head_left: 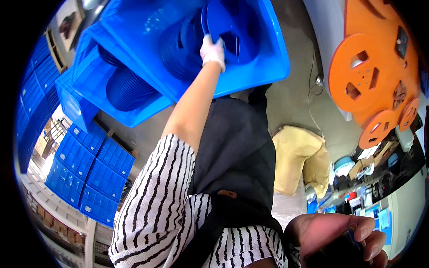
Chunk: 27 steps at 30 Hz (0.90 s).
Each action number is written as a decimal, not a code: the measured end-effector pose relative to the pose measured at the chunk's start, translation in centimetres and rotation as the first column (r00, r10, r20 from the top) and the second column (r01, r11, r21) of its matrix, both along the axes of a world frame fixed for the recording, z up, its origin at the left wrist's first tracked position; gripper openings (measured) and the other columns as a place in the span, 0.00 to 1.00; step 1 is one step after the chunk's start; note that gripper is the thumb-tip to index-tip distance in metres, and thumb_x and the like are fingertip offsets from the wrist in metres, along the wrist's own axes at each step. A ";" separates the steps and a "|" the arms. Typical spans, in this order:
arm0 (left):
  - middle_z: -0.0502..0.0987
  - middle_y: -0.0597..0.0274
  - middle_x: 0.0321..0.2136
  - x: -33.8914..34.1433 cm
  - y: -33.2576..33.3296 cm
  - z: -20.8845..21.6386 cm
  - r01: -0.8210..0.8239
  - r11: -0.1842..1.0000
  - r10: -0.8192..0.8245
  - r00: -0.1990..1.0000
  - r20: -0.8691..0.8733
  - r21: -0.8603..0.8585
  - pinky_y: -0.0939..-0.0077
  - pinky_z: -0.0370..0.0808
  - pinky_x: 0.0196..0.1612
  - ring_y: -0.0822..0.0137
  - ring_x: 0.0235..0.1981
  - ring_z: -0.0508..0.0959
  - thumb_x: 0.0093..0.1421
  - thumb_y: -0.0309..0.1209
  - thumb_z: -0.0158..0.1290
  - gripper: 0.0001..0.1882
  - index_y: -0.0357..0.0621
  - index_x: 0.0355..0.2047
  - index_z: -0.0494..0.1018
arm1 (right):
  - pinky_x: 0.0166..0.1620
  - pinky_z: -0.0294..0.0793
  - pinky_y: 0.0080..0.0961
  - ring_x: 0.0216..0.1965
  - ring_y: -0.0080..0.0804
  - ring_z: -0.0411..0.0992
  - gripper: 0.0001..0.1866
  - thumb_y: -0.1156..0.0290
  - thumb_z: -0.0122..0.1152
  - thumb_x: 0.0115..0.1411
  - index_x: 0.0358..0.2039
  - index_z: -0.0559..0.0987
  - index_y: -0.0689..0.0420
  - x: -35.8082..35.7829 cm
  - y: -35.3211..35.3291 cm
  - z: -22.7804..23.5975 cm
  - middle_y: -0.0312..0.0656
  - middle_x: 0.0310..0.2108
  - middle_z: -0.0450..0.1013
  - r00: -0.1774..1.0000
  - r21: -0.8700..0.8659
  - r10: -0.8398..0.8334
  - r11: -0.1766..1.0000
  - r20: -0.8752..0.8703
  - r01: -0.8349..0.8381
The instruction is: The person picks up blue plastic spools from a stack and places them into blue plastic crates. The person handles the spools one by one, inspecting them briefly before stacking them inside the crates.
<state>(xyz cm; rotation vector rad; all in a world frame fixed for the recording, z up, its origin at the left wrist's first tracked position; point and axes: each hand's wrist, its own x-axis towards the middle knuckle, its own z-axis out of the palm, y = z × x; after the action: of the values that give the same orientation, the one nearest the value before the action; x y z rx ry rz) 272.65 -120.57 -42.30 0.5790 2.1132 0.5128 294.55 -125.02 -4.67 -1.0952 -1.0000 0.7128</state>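
My left hand (212,52), in a pale glove, reaches into a large blue plastic bin (250,71). Its fingers are closed on the edge of a blue plastic disc (219,24), which has cut-outs like a reel flange. Beside that disc, a stack of similar blue discs (172,56) stands on edge in the bin. At the lower right, close to the camera, is my right hand (339,234), bare. Its fingers curl around a dark object (339,252) whose kind I cannot make out; the picture's rim cuts part of it off.
A second blue bin (145,109) with more stacked discs adjoins on the left. Blue crates (89,169) are piled at the left. Orange discs (357,73) with cut-outs lie on an orange surface at the right. A tan paper sack (295,152) and a cable (309,100) are on the floor.
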 end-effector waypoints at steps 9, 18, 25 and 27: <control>0.73 0.54 0.38 -12.1 -13.2 16.9 -0.508 0.851 0.213 0.563 0.799 0.132 0.55 0.76 0.46 0.56 0.40 0.77 0.55 0.26 0.57 0.19 0.39 0.44 0.64 | 0.40 0.66 0.37 0.50 0.36 0.60 0.24 0.54 0.57 0.56 0.53 0.68 0.43 -1.2 -3.1 14.6 0.33 0.59 0.58 0.974 0.181 0.108 0.973 0.200 -0.145; 0.75 0.61 0.36 -9.7 -19.8 32.3 -0.659 0.693 0.030 0.430 0.902 0.291 0.60 0.78 0.44 0.61 0.37 0.78 0.53 0.27 0.60 0.13 0.46 0.38 0.70 | 0.38 0.67 0.33 0.47 0.32 0.61 0.23 0.51 0.56 0.57 0.53 0.69 0.38 0.3 -6.5 24.5 0.30 0.58 0.60 0.985 0.569 0.166 0.806 0.048 -0.164; 0.75 0.61 0.37 -8.5 -23.3 39.4 -0.677 0.610 -0.028 0.502 0.865 0.412 0.64 0.77 0.44 0.64 0.37 0.76 0.54 0.28 0.59 0.12 0.49 0.40 0.73 | 0.38 0.67 0.30 0.48 0.30 0.62 0.23 0.53 0.56 0.57 0.53 0.69 0.37 4.7 -8.1 27.5 0.29 0.60 0.59 0.966 0.727 0.203 0.638 0.159 -0.253; 0.75 0.61 0.39 -9.3 -23.8 40.3 -0.694 0.567 -0.058 0.503 0.862 0.443 0.63 0.77 0.43 0.64 0.37 0.76 0.55 0.28 0.58 0.13 0.49 0.41 0.73 | 0.38 0.67 0.29 0.49 0.29 0.61 0.23 0.54 0.57 0.57 0.54 0.68 0.37 4.8 -8.6 27.9 0.29 0.60 0.59 0.972 0.750 0.176 0.619 0.154 -0.231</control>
<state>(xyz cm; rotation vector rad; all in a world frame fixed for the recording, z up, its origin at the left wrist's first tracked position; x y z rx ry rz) 263.39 -144.35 -1.96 0.2006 0.9682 1.6509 299.34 -133.61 23.25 -0.2436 -1.3282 0.3449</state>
